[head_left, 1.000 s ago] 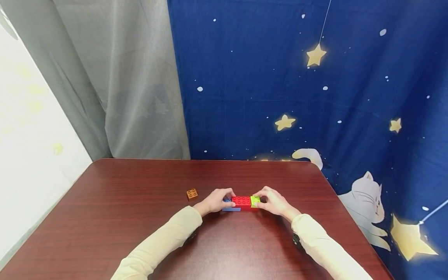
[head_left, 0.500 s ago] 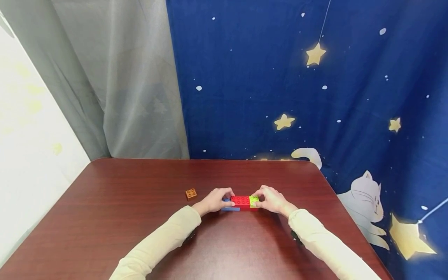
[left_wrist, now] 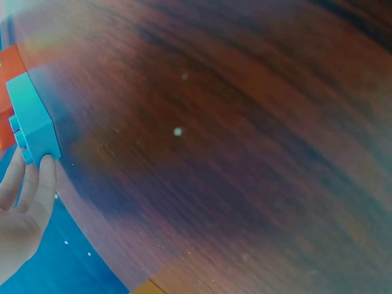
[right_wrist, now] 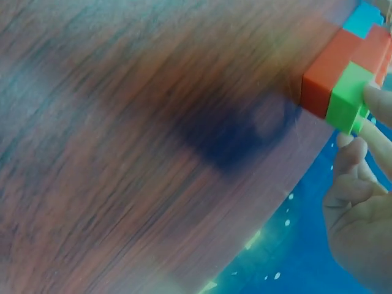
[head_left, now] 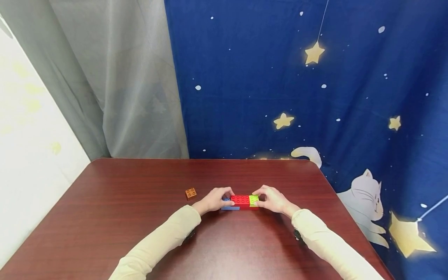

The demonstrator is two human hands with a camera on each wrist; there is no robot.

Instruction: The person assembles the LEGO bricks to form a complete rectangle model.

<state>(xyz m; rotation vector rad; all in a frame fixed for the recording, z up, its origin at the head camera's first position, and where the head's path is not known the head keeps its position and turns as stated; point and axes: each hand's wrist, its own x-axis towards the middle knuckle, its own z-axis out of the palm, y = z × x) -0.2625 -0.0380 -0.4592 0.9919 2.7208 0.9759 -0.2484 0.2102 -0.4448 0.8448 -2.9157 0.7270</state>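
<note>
Near the table's middle, a row of toy building bricks stands two layers high. A blue brick and a red brick form the lower layer. On top sit a longer red brick and a small lime-green brick at the right end. My left hand pinches the upper red brick's left end between thumb and finger, above the blue studs. With thumb and fingers at front and back, my right hand pinches the lime-green brick. In the left wrist view, fingers reach the blue brick's end.
A small orange-brown brick with four-stud top lies left of the left hand. Beneath everything is a dark red-brown wooden table. Behind its far edge hang a grey curtain and a blue star-patterned curtain.
Both hands keep their hold and the bricks look unchanged. The right forearm shifts slightly, and the whole head view drifts a little.
</note>
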